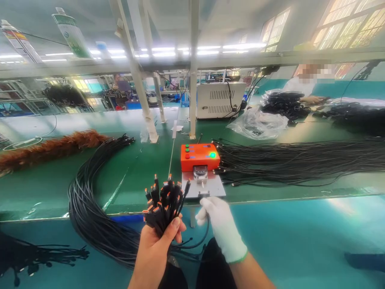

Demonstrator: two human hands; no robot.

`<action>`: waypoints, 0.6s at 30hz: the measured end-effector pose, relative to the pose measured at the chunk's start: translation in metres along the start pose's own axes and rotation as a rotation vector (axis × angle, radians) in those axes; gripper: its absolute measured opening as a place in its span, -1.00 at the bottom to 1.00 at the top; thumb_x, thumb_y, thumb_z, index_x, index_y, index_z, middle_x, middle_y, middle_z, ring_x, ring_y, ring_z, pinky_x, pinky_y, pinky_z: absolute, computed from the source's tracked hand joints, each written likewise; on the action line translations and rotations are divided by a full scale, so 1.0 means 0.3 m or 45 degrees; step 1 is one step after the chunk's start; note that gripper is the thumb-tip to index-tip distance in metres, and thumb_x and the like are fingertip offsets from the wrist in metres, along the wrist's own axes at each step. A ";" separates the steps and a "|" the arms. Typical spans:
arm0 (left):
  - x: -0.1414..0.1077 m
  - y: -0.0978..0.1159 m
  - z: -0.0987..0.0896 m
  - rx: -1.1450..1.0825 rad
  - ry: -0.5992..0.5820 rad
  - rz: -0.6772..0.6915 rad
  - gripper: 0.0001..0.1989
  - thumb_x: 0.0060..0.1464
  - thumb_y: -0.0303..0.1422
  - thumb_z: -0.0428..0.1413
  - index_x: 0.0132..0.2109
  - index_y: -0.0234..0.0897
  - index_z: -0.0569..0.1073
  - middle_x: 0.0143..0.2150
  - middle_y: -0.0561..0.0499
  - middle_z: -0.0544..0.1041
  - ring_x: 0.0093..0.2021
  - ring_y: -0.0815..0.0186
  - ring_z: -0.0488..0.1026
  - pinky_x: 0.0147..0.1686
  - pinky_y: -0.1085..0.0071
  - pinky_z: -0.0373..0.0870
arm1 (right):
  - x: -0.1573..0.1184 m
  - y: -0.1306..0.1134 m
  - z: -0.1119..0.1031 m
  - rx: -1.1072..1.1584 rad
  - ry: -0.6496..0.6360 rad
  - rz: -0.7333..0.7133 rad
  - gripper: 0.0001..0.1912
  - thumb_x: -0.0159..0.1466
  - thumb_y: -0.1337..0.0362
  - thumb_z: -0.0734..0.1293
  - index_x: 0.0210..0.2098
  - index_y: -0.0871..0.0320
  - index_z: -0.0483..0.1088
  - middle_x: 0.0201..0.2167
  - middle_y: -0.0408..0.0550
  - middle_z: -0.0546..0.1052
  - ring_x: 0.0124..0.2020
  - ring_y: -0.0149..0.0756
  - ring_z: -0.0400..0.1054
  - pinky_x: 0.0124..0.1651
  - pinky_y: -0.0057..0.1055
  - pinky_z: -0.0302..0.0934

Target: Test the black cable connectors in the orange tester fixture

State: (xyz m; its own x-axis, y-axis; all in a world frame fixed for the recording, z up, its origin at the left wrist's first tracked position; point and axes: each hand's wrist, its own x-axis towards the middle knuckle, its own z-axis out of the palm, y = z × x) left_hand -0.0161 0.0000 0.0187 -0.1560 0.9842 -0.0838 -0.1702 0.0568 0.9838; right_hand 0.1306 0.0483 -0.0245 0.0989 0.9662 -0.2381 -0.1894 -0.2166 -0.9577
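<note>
Black cables with orange-tipped plugs [162, 200] make a fat bunch at the bottom middle of the frame, and the bare left hand [161, 243] is wrapped around it. The right hand [222, 228], in a white cloth glove with a green edge, is to the right, apart from the left. Its fingers are closed on a thin black cable [207, 232], by the front of a flat silver metal plate [219, 189]. Behind that, mid-frame, is a bright orange box [197, 162] with a glowing green light [213, 155].
</note>
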 end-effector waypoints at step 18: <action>0.018 0.020 0.004 0.032 -0.027 -0.086 -0.84 -0.14 -0.31 0.28 -0.40 -0.32 0.57 -0.60 0.04 0.52 -0.47 0.32 0.41 -0.34 0.44 0.34 | 0.014 0.009 -0.030 -0.180 -0.153 0.093 -0.78 0.18 0.17 0.20 -0.51 0.18 0.26 -0.68 -0.08 0.48 -0.67 -0.31 0.39 -0.51 -0.40 0.26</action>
State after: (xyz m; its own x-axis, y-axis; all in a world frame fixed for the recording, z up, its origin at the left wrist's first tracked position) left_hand -0.0167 0.0058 0.0245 -0.1242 0.9813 -0.1470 -0.1548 0.1272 0.9797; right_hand 0.1393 0.0505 -0.0296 -0.0289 0.9551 -0.2949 -0.0516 -0.2960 -0.9538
